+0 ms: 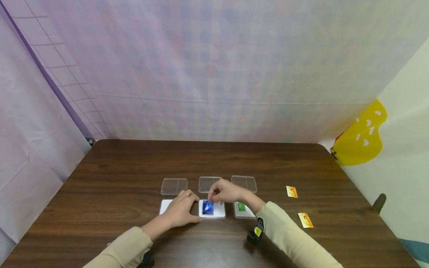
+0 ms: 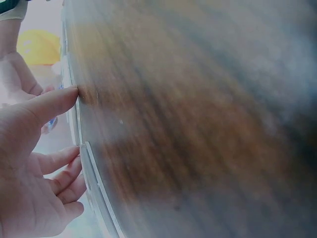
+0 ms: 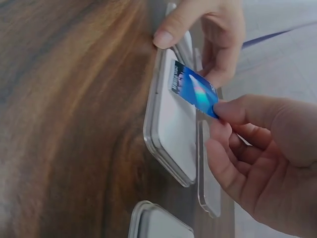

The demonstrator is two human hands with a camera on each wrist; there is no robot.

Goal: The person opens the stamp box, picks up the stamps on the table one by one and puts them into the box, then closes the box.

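Note:
Between thumb and fingertip my right hand (image 1: 228, 191) pinches the edge of a small blue card (image 3: 195, 91). The card tilts over the white middle case (image 3: 176, 124), its lower edge at the white surface. My left hand (image 1: 181, 210) holds this case by its left end, thumb at the near corner and fingers toward the far side. That same hand partly covers a second white case (image 1: 165, 205) on the left. A third white case (image 1: 248, 213), with a green card (image 1: 241, 207) on it, is partly hidden by the right forearm.
Three clear lids lie in a row behind the cases: left lid (image 1: 174, 186), middle lid (image 1: 205, 184) and right lid (image 1: 244, 183). Two orange-yellow cards lie on the brown table (image 1: 110, 197) at the right, a far card (image 1: 292, 191) and a near card (image 1: 305, 220).

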